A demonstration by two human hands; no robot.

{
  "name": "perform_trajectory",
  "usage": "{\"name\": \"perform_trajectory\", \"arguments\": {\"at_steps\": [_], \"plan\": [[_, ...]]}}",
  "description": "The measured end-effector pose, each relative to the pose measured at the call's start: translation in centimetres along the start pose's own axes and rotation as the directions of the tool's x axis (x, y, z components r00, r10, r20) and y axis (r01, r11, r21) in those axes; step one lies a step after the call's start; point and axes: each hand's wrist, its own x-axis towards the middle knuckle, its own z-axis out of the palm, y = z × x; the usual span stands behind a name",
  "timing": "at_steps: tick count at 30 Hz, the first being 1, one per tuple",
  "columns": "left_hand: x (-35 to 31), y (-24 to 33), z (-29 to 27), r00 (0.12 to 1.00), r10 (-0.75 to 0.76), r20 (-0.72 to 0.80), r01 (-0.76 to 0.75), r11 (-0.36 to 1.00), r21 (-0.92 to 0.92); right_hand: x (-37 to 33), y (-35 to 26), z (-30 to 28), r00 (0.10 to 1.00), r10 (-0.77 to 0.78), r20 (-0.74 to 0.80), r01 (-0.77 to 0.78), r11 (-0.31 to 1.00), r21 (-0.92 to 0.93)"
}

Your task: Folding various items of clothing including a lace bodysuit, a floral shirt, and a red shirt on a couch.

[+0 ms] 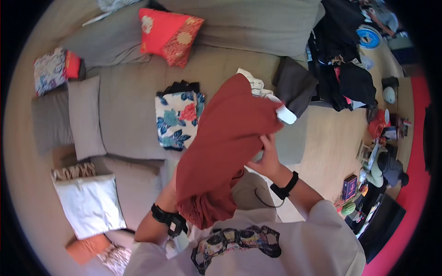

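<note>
A rust-red garment [225, 133] with an eyelet-patterned part near my body hangs in front of me, above the couch. My right hand [269, 158] grips its right edge, part of the fingers behind the cloth. My left forearm comes up from below, and the garment covers my left hand, so its fingers are hidden. Just left of the garment lies a folded stack with a white, floral-printed piece [177, 118] on top. Beyond it are a white striped cloth [251, 80], partly covered, and a dark folded garment [297, 85].
The grey couch [129, 110] holds a red patterned cushion [168, 37] and a white cushion [90, 204]. Dark clothes [340, 78] are heaped at the far right. Wooden floor [329, 142] lies to the right, with a person [389, 168] near the red wall.
</note>
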Motion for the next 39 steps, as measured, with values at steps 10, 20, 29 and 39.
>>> {"name": "perform_trajectory", "arguments": {"at_steps": [10,20,29,39], "plan": [[-15.6,-1.6,-0.2,0.932,0.311,-0.185,-0.273,0.94,0.207,9.6,-10.7,7.5,0.805,0.046,0.592,-0.193,0.963,0.188],[-37.2,-3.1,-7.1,0.301,0.949,-0.093,-0.045,0.112,0.993,12.5,-26.8,8.8,0.556,-0.302,0.774,0.298,0.942,0.153],[-50.5,-0.3,-13.3,-0.052,0.998,0.023,-0.102,-0.029,0.994,10.9,-38.5,15.5,0.558,-0.636,0.533,0.587,0.756,0.288],[-60.1,1.0,-18.3,0.03,0.824,0.566,0.564,-0.481,0.671,10.1,-48.4,20.0,0.681,-0.283,0.675,-0.383,0.648,0.658]]}}
